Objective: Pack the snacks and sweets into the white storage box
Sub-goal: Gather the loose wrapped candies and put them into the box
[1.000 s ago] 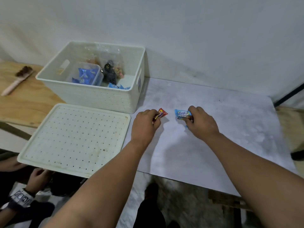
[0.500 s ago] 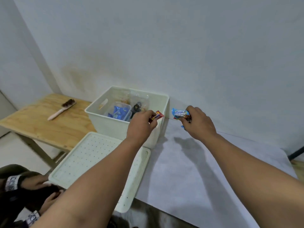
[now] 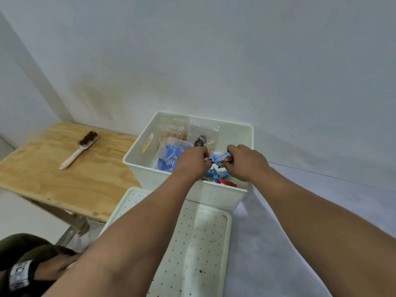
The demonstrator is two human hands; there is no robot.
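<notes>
Nearest, lower left: one second person's hand (image 3: 54,267), with a labelled dark wristband (image 3: 20,275).

Lid (image 3: 192,243), one: white, perforated, flat on the surface just before the box, partly under the left forearm.

White sheet (image 3: 300,232), one: spread to the right, under lid and box.

Hands, two, both over the open box. Left hand (image 3: 192,162): fingers curled, pinching a small red-and-yellow sweet (image 3: 208,160), mostly hidden; long axis not to be told. Right hand (image 3: 246,162): fingers curled round one blue snack packet (image 3: 221,158), long axis roughly left to right, free end toward the left hand, tilted slightly up at the right.

White storage box (image 3: 214,192), one: rectangular, handle slot in the left wall. Contents visible: one clear tub with blue wrappers (image 3: 169,160); loose blue sweets (image 3: 216,174), at least two; one red wrapper (image 3: 227,182); two clear bags (image 3: 202,129) against the far wall; one dark object, unidentifiable.

Wooden table (image 3: 64,168), one, to the left; on it one brush (image 3: 80,150), pale handle toward the near left, dark bristles away.

Farthest: plain white wall (image 3: 214,61).
</notes>
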